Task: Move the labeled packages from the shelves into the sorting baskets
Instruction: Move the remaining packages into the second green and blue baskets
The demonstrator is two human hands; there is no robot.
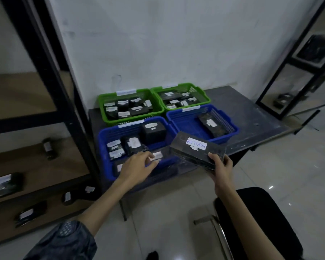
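Glossy black wrap on RETURN box (196, 150); looks stiff, light, slippery; my right hand (220, 168) pinches its near edge; left hand (137, 167) half-spread over near-left blue basket (104, 162); I'd grip long sides.

A white label (196, 144) on the black package (195, 152) reads "RETURN".

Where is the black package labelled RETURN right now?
The black plastic-wrapped RETURN package is in the right hand, held above the table's front edge between the two blue plastic baskets, left and right.
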